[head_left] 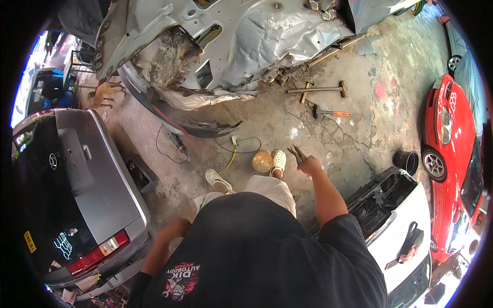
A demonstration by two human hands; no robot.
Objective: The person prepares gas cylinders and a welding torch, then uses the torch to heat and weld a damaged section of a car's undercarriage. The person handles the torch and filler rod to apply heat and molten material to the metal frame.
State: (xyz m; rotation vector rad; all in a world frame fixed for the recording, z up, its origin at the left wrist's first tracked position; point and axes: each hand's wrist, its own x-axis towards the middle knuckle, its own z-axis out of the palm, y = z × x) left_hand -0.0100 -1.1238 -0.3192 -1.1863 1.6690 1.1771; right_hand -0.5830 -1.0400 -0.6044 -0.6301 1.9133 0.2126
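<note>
My right hand [309,166] is stretched forward over the floor, closed around a pair of pliers [296,153]. The two dark jaws point away from me and stand slightly apart, touching nothing that I can see. Beside my left thigh hangs my left hand [179,227]; its fingers are mostly hidden, so I cannot make out whether it holds anything. Beyond my feet lie a long-handled sledgehammer [323,90] and a hammer with an orange handle [331,113]. A round-topped light brown thing [262,161], perhaps a stool, stands between my shoes.
Crumpled silver car bodywork [277,38] fills the far side, with a loose dark bumper [190,126] below it. A corded power tool [177,141] lies left. A grey vehicle [97,169], white car part [411,215], black bucket [405,161] and red car [457,138] flank me. A dog [107,94] is far left.
</note>
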